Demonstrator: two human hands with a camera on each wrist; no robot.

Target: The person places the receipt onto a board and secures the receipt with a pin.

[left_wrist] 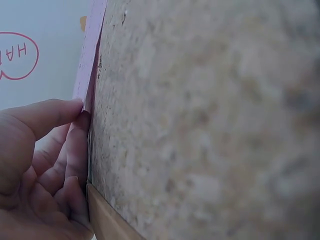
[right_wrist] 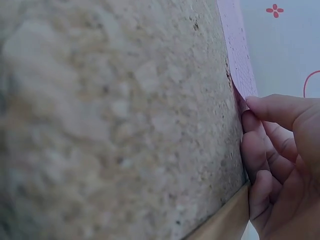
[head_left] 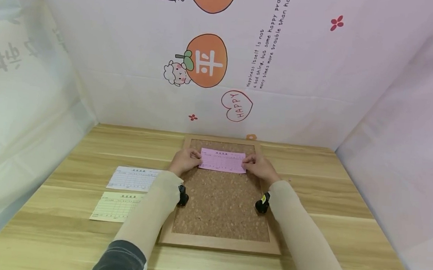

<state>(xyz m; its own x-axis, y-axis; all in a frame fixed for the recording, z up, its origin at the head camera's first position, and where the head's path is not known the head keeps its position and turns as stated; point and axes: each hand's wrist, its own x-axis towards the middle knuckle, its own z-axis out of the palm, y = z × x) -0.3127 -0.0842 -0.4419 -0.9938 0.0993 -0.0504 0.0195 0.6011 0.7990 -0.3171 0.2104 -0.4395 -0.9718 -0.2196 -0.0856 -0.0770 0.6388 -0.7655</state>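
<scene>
A pink printed form (head_left: pixel 223 161) lies across the upper part of a wood-framed cork board (head_left: pixel 222 207). My left hand (head_left: pixel 185 160) pinches its left end between thumb and forefinger, and my right hand (head_left: pixel 261 167) pinches the right end the same way. In the left wrist view, the left thumb and forefinger hold the edge of the pink form (left_wrist: pixel 90 55), close against the cork. The right wrist view has the right hand (right_wrist: pixel 285 150) at the other edge of the slip, its curled fingers resting near the wooden frame (right_wrist: pixel 225 217).
Left of the board, a white form (head_left: pixel 130 178) and a yellow form (head_left: pixel 113 207) lie on the wooden table (head_left: pixel 346 230), both partly covered by the left sleeve. A printed cloth backdrop (head_left: pixel 301 74) rises behind the table's far edge, with cloth at both sides.
</scene>
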